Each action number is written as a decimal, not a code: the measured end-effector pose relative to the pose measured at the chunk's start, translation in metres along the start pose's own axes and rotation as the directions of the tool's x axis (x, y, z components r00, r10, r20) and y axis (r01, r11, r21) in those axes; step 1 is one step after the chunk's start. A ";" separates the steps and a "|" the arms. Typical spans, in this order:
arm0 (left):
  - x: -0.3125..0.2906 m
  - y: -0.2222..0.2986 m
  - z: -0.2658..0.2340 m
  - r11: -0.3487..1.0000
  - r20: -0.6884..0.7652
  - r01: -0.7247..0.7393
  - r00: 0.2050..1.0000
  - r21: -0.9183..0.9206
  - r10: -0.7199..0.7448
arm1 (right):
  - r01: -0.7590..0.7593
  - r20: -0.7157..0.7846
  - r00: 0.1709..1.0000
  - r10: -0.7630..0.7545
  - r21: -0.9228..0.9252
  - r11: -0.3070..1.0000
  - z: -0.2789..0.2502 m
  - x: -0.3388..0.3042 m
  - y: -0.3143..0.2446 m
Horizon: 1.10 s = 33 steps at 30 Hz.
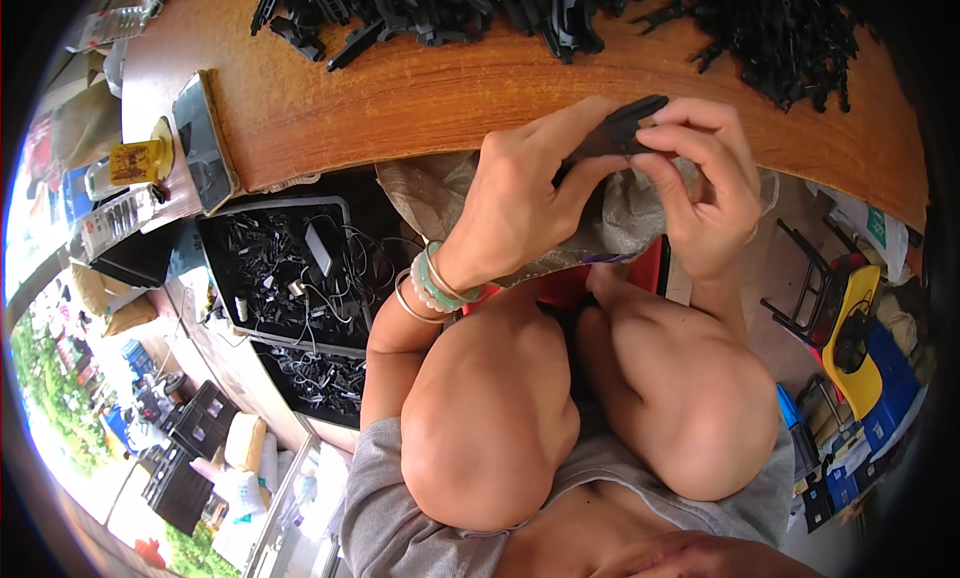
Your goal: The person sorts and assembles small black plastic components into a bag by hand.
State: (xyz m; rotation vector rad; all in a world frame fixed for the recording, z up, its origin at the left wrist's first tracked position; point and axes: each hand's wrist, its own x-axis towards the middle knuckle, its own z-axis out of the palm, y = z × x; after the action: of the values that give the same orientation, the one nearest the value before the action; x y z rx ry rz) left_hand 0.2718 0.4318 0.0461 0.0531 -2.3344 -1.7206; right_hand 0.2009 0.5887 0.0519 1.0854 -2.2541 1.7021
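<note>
A small black plastic part is held up between my two hands, just over the near edge of the wooden table. My left hand has closed its fingers and thumb around the part's left side. On the other side, my right hand pinches the part's right end between thumb and fingertips. My fingers cover much of it, so its full shape is hidden. Bracelets circle my left wrist. Beyond my hands, heaps of similar black plastic parts lie along the far side of the tabletop.
Another heap of thin black pieces lies at the far right. A phone-like dark slab rests on the table's left end, beside a yellow container. Black trays of parts and cables stand lower left. A mesh sack hangs under my hands.
</note>
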 end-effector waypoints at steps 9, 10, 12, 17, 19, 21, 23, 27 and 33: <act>0.007 0.008 -0.010 0.988 0.100 -0.123 0.988 0.090 0.114 | -0.072 0.111 0.991 0.080 -0.076 0.995 -0.008 0.001 -0.003; 0.007 0.007 -0.009 0.990 0.100 -0.118 0.989 0.074 0.110 | -0.081 0.107 0.990 0.090 -0.082 0.993 -0.008 0.001 -0.003; 0.009 0.005 -0.009 0.986 0.103 -0.139 0.986 0.087 0.130 | -0.090 0.102 0.990 0.099 -0.089 0.992 -0.009 0.002 -0.004; 0.009 0.001 -0.007 0.982 0.104 -0.159 0.983 0.098 0.149 | -0.094 0.064 0.993 0.099 -0.072 0.993 -0.009 0.002 0.000; 0.010 -0.003 -0.006 0.991 0.078 -0.133 0.988 0.015 0.131 | -0.106 0.059 0.992 0.110 -0.059 0.993 -0.008 0.001 0.001; 0.013 -0.002 -0.010 0.998 0.122 -0.070 0.990 -0.007 0.070 | -0.119 0.055 0.991 0.121 -0.046 0.992 -0.009 0.000 0.002; 0.015 0.001 -0.013 1.000 0.166 -0.006 0.986 -0.025 0.010 | -0.119 0.074 0.990 0.123 -0.050 0.992 -0.010 0.002 0.001; 0.017 -0.001 -0.010 1.000 0.169 -0.006 0.986 -0.031 0.011 | -0.121 0.106 0.986 0.129 -0.078 0.990 -0.012 0.002 0.003; 0.017 -0.002 -0.017 0.996 0.244 0.032 0.970 -0.078 -0.012 | -0.194 0.178 0.966 0.190 0.007 0.981 -0.017 0.005 0.002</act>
State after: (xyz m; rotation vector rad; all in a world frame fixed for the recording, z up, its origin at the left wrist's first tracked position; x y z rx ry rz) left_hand 0.2581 0.4126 0.0514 -0.1561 -2.4353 -1.9282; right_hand 0.1909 0.6016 0.0586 1.0954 -2.5290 1.7716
